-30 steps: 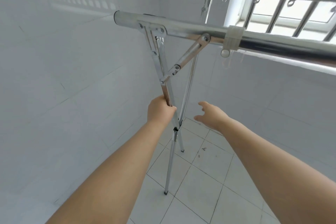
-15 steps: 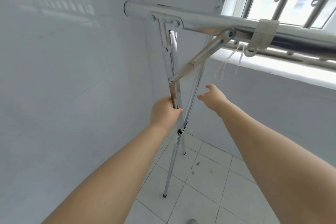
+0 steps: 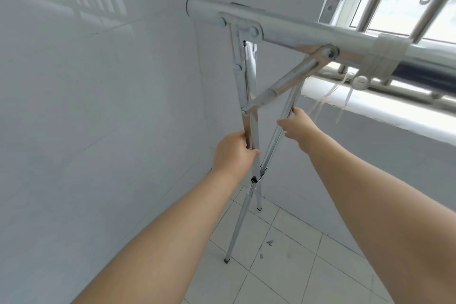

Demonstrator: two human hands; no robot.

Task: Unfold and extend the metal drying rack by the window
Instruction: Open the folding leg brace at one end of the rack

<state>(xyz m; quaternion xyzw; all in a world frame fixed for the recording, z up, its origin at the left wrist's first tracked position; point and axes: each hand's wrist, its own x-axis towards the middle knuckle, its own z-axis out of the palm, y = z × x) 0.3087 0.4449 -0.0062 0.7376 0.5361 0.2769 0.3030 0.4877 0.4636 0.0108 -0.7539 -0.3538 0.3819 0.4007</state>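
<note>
— Two hands, where? 
— Left hand (image 3: 233,150) wraps the near chrome leg tube (image 3: 251,96). Right hand (image 3: 297,128), fingers narrow, pinches the far crossing leg (image 3: 283,116) just beside it.
— And the shiny metal drying rack (image 3: 296,29)?
— On the tiled floor (image 3: 283,266), under the window; legs run steeply upward, probably to be spread apart.

Wall (image 3: 93,111): pale, tiled, faint grout lines, bar-shaped light patches near the top. Floor (image 3: 291,264): white square tiles, dark grout. Debris (image 3: 270,242): small grey bits on the floor tiles. Window (image 3: 394,5): bright, upper right, behind metal bars (image 3: 430,11). Sill (image 3: 385,116): white, sunlit ledge beneath the window.
</note>
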